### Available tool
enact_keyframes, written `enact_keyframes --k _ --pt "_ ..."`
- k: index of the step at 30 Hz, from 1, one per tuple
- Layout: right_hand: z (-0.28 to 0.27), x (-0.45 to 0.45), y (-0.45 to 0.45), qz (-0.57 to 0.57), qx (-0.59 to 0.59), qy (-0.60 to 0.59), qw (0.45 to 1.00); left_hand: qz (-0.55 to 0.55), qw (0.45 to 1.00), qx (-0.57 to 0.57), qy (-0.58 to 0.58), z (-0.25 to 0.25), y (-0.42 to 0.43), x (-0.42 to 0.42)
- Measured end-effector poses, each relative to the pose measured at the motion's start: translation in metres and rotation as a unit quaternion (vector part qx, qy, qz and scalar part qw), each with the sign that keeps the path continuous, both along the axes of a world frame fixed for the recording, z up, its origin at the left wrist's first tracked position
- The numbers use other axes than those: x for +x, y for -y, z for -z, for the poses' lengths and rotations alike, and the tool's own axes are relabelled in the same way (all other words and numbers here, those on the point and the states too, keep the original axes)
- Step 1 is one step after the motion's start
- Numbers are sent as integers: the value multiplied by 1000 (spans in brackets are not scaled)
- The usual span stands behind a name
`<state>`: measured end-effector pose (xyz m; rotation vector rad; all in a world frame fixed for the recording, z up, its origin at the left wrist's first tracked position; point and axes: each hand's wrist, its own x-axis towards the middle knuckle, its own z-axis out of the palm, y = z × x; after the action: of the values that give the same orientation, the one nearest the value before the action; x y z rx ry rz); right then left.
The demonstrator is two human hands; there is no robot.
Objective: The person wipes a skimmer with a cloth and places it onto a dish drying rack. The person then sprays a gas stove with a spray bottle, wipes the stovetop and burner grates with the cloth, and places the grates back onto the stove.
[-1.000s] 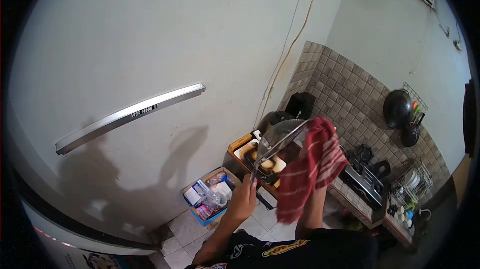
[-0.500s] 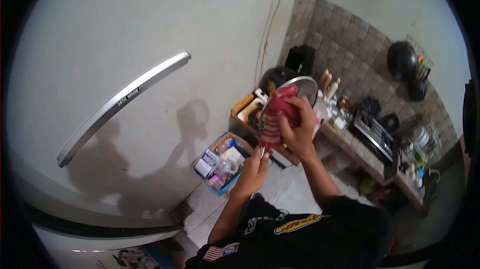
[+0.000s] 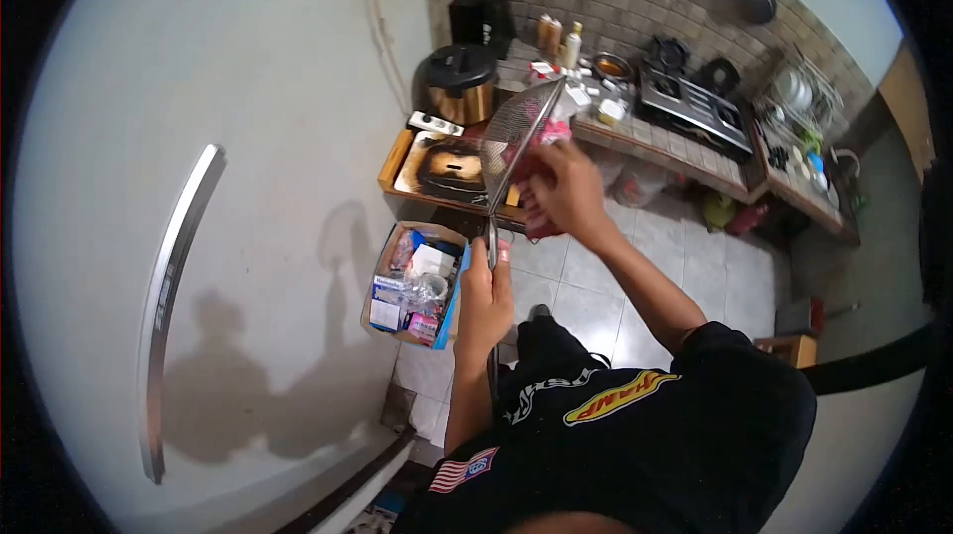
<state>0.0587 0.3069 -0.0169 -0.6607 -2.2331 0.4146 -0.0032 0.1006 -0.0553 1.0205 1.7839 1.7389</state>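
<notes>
A round wire-mesh strainer [image 3: 509, 127] is held up edge-on, its bowl bulging to the left. My left hand [image 3: 486, 301] is closed round its metal handle below the rim. On the open side of the strainer, my right hand [image 3: 571, 192] grips a red cloth [image 3: 537, 208] with pale stripes against the rim and mesh. Part of the cloth lies behind my fingers and is hidden.
A box of packets [image 3: 445, 333] stands on the floor by the wall. Beyond it are a wooden tray table [image 3: 398, 159] and a large lidded pot [image 3: 463, 97]. A gas stove [image 3: 695, 109], bottles and a dish rack [image 3: 794, 87] line the tiled counter.
The view has turned toward the counter and floor. The strainer has turned from facing the camera to edge-on, and the right hand with the cloth has shifted to its right side.
</notes>
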Motion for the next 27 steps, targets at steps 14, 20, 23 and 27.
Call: enact_keyframes --k 14,20,23,27 --pt "9 172 -210 182 70 -288 938 249 966 -69 28 36 -224 131" --pt "85 268 -268 216 -141 -94 962 299 905 -168 252 43 -337 189" --pt "84 304 -289 117 -200 -148 961 303 891 -207 267 56 -380 218" --pt "44 338 -336 134 -71 -210 966 349 874 -226 249 72 -428 252"
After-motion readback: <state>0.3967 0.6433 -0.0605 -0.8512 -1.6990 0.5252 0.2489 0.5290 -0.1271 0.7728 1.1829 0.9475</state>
